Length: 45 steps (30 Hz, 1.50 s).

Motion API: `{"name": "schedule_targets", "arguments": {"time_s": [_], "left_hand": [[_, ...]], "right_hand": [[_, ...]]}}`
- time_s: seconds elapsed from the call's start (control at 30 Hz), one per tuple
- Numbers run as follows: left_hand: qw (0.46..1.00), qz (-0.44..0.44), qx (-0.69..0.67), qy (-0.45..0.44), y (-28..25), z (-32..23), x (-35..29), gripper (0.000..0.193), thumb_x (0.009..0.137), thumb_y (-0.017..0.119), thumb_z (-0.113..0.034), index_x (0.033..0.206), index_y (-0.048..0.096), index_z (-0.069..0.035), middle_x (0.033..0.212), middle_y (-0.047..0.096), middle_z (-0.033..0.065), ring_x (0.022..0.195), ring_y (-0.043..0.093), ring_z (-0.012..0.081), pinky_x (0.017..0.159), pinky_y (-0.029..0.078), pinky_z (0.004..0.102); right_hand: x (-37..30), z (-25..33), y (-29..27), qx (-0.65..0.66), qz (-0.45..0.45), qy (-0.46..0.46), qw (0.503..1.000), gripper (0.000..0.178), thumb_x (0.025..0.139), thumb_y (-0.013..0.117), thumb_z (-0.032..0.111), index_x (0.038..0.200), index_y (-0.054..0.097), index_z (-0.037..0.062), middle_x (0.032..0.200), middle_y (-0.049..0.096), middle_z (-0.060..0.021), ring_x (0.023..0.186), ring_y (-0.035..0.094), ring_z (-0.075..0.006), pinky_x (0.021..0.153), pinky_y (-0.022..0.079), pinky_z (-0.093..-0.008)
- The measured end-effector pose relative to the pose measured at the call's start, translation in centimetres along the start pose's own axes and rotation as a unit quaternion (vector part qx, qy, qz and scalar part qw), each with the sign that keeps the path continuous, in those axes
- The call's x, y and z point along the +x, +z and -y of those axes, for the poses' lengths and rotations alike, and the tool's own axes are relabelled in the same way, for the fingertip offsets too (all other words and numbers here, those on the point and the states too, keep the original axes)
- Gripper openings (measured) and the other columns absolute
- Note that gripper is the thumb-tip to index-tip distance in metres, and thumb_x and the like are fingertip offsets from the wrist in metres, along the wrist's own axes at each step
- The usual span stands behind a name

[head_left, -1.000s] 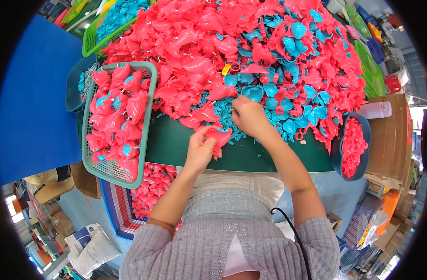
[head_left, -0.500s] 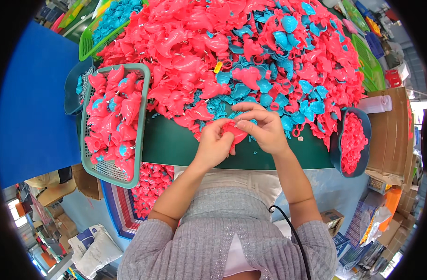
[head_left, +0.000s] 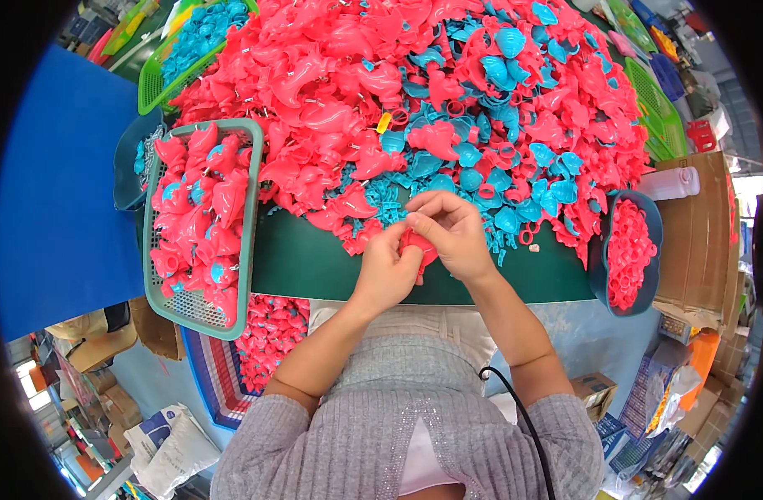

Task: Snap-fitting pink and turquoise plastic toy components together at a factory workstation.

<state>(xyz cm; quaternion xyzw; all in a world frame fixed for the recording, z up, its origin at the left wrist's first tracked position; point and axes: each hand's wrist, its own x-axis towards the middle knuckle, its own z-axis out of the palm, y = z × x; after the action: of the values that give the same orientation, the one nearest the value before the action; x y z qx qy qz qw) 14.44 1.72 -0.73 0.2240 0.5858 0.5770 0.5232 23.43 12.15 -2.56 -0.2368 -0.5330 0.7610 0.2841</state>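
Observation:
Close to the table's near edge, my left hand [head_left: 385,273] is closed around a glossy pink plastic part [head_left: 426,248], holding it between thumb and fingers. My right hand [head_left: 458,240] pinches at the upper edge of the same part, thumb against forefinger. Both hands cover much of the part, and any small piece under my right fingertips is hidden. Just beyond my fingers lie small blue plastic pieces [head_left: 380,190]. A big heap of pink plastic parts [head_left: 315,83] mixed with blue shell-shaped pieces [head_left: 510,42] spreads over the far table.
A grey-green basket [head_left: 253,217] of pink-and-blue assembled pieces stands left, beside a dark tub [head_left: 128,179] with small metal parts. At right, another dark tub [head_left: 655,283] holds pink rings [head_left: 627,258]. Below the green table [head_left: 315,271] sits a blue-rimmed crate [head_left: 200,379] with pink pieces.
My right hand has moved left and its fingers have closed in on the pink part. My left hand has shifted only slightly, still holding the part.

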Motion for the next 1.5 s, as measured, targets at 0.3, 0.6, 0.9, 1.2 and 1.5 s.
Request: {"name": "schedule_targets", "arguments": {"time_s": [0.3,0.6,0.9,1.2,1.5], "left_hand": [[0.976,-0.049,-0.208,-0.028,-2.9,3.0,1.4,0.026,0.087,0.045,0.0,0.112,0.051,0.002,0.081,0.063,0.0116,0.058,0.062,0.0175,0.048,0.052,0.0283],[0.977,-0.089,-0.192,-0.018,-4.4,3.2,1.5,0.025,0.086,0.049,0.002,0.11,0.05,0.001,0.089,0.064,0.0126,0.064,0.064,0.0192,0.05,0.054,0.0296],[0.97,-0.103,-0.219,-0.026,-3.7,3.2,2.1,0.024,0.085,0.053,0.001,0.109,0.05,-0.001,0.084,0.064,0.0107,0.061,0.063,0.0185,0.049,0.052,0.0288],[0.967,-0.131,-0.22,-0.013,-3.2,2.2,2.4,0.019,0.089,0.054,-0.004,0.107,0.052,-0.002,0.087,0.064,0.0092,0.064,0.063,0.0169,0.051,0.052,0.0283],[0.968,-0.105,-0.229,-0.014,-1.5,1.9,3.4,0.019,0.089,0.059,-0.009,0.107,0.054,-0.005,0.087,0.064,0.0068,0.065,0.063,0.0154,0.052,0.052,0.0272]], "right_hand": [[3.2,-1.7,-0.4,-0.197,-0.112,-0.044,0.973,0.015,0.084,0.071,0.014,0.086,0.063,0.0017,0.082,0.066,-0.0049,0.068,0.06,-0.0101,0.061,0.047,-0.0259],[6.0,-0.9,-1.0,-0.669,-0.145,-0.323,0.654,0.016,0.077,0.068,0.012,0.091,0.064,0.0073,0.075,0.057,-0.0056,0.057,0.055,-0.0225,0.049,0.041,-0.0363],[5.3,-1.6,-3.2,-0.75,-0.073,-0.328,0.57,0.025,0.07,0.072,0.014,0.093,0.064,0.0104,0.088,0.055,-0.0055,0.077,0.056,-0.0228,0.06,0.041,-0.0344],[3.9,-0.1,-1.9,-0.398,-0.081,-0.247,0.88,0.018,0.071,0.069,0.003,0.088,0.064,0.0036,0.1,0.059,-0.0114,0.091,0.06,-0.0296,0.076,0.048,-0.0376],[3.7,-3.1,-3.3,-0.516,-0.092,-0.287,0.802,0.014,0.07,0.064,-0.004,0.081,0.056,-0.0001,0.093,0.06,-0.0148,0.096,0.06,-0.0336,0.08,0.048,-0.0389]]}}
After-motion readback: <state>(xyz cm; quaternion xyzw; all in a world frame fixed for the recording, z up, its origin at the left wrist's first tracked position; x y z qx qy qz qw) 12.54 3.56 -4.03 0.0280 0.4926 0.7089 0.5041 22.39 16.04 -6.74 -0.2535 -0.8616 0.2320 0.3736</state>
